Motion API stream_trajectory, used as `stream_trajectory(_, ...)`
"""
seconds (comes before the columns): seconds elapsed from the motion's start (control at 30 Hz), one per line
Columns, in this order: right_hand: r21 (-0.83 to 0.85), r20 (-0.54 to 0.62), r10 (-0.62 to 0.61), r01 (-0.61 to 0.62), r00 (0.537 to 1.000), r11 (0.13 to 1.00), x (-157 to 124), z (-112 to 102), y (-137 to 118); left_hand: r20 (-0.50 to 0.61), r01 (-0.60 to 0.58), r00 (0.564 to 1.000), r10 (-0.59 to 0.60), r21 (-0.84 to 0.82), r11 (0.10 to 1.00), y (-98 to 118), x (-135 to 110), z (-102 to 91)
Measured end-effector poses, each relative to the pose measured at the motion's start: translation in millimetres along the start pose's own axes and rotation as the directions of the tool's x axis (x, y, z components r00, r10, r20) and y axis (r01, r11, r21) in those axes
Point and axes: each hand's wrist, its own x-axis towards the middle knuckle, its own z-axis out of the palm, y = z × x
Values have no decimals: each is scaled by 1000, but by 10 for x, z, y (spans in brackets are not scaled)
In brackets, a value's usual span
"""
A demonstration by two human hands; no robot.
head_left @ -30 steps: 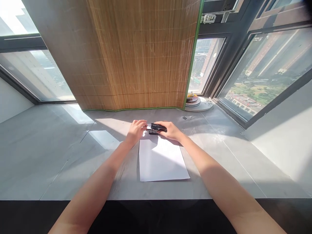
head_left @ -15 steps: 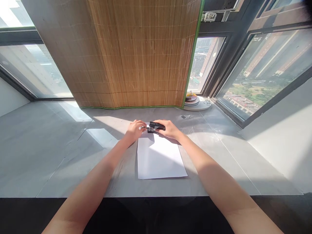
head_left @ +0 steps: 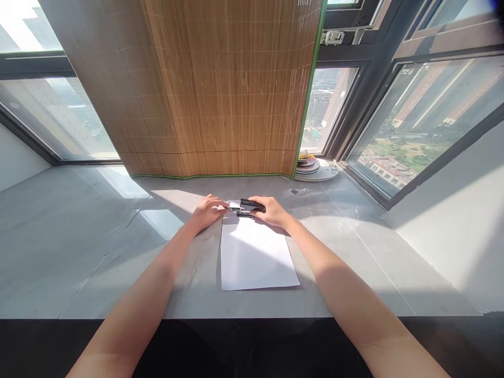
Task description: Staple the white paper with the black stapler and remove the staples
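A black stapler point(head_left: 252, 205) lies across the far end of a white sheet of paper point(head_left: 258, 257), its upper and lower arms spread apart to the left. My right hand point(head_left: 271, 211) is closed around its right end. From between the arms a thin metal part point(head_left: 233, 209) sticks out leftward. The fingertips of my left hand point(head_left: 209, 211) pinch its outer end, just off the paper's left edge. Too small to make out is whether staples sit in it.
A bamboo blind point(head_left: 220, 105) hangs down behind the grey sill point(head_left: 137, 278). Stacked plates point(head_left: 315, 170) stand at the back right by the window frame. A small dark scrap point(head_left: 294, 191) lies right of the stapler. The sill's front edge runs beneath my forearms.
My left hand has moved left, away from my right hand, and more of the thin metal part shows between them. The right hand still grips the stapler. The view has shifted slightly.
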Motion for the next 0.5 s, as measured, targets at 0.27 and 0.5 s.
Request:
stream_trajectory(0.27, 125, -32, -39, 43, 999, 991, -27, -47, -64, -77, -64, 996, 46, -257, 964, 263, -86, -78)
stream_trajectory(0.5, 223, 18, -87, 81, 996, 971, -1, 34, -264, -123, -164, 983, 139, -228, 960, 409, -90, 9)
